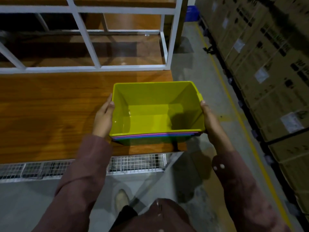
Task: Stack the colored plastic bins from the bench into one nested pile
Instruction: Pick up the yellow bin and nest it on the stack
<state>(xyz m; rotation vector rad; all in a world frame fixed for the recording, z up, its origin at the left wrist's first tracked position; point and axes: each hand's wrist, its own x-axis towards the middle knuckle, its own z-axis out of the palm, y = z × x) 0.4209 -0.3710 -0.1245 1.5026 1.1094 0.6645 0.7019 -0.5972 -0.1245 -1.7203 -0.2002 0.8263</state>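
A nested pile of plastic bins is at the right end of the wooden bench. A yellow-green bin is on top, open and with nothing inside. Pink, purple, blue and green rims show below it at the near side. My left hand grips the pile's left side with the thumb on the rim. On the right side, my right hand holds it the same way. Part of the pile hangs past the bench's right end. Whether it rests on the bench or is lifted, I cannot tell.
A white metal frame with wooden shelves stands behind the bench. Wire mesh runs under the bench's front edge. Stacked cardboard boxes line the right side behind a yellow floor line. A blue crate sits far back.
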